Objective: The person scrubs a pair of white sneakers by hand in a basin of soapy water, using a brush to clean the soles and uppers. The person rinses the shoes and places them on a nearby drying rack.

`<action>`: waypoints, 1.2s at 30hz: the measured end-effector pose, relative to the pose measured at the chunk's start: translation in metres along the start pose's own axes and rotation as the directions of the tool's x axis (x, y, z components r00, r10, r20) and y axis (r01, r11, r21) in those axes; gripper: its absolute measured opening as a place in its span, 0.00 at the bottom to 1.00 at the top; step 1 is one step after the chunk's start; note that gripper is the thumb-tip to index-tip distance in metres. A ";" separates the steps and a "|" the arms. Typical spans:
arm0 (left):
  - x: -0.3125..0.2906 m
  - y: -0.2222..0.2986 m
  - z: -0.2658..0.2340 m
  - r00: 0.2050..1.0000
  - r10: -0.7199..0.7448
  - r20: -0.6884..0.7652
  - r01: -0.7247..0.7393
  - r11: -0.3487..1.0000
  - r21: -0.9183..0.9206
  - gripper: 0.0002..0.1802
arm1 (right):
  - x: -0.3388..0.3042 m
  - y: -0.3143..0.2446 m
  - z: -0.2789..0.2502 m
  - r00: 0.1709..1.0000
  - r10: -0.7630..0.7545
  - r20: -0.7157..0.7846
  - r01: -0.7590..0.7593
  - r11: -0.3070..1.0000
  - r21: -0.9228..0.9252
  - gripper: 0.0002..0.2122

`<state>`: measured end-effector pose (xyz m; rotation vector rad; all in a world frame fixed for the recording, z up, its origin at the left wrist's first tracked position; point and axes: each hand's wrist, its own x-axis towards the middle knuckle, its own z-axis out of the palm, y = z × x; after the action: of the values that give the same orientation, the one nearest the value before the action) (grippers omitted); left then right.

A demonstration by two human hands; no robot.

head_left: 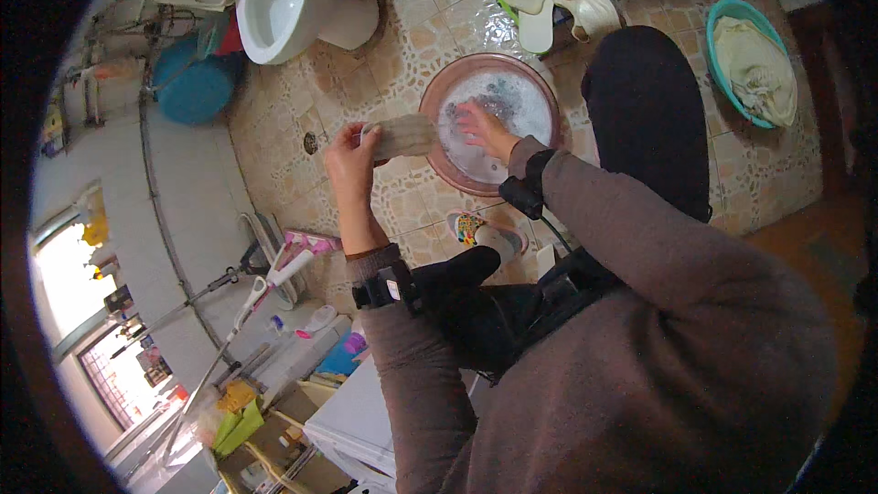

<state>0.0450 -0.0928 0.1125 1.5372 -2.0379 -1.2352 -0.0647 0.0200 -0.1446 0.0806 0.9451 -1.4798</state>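
Note:
My left hand (350, 157) is closed on one end of a greyish, wet-looking piece of cloth (407, 136), possibly a sock. The cloth stretches right, its far end at the rim of a reddish-brown basin (439, 160). Whitish soapy water (530, 119) fills the basin, with foam on top and something darker near its middle that I cannot make out. Over that water, my right hand (487, 131) has its fingers spread and holds nothing that I can see; the fingertips are at the foam.
A white toilet (352, 9) stands at the upper left, near a blue tub (194, 80). White slippers (540, 18) lie beyond the basin. At the right, a turquoise basin (713, 23) holds pale cloth. A pink-and-white mop (293, 261) leans at the left.

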 end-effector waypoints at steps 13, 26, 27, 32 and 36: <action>-0.028 0.012 0.040 0.999 0.022 0.038 -0.025 0.998 0.065 0.19 | -0.044 -0.030 0.030 0.964 0.200 0.172 -0.242 0.930 0.277 0.35; -0.024 -0.086 0.123 0.983 0.184 0.022 -0.181 0.928 0.326 0.17 | -0.031 -0.030 0.055 0.999 -0.037 -0.030 0.044 0.958 0.282 0.14; -0.029 -0.084 0.125 0.993 0.120 0.012 -0.120 0.961 0.250 0.16 | -0.031 -0.031 0.055 0.993 -0.041 -0.111 0.067 0.967 0.246 0.14; -0.047 -0.067 0.122 0.976 0.166 -0.142 -0.160 0.986 0.053 0.12 | -0.036 -0.043 0.049 0.999 -0.015 -0.048 0.030 0.947 0.320 0.15; -0.047 -0.065 0.103 0.979 0.080 -0.187 -0.087 0.996 -0.031 0.12 | -0.031 -0.047 0.048 0.992 -0.007 -0.123 0.052 0.928 0.368 0.17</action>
<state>0.0341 -0.0082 0.0132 1.4735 -1.9262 -1.0524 -0.0762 0.0097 -0.0724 0.4379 0.7515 -1.6823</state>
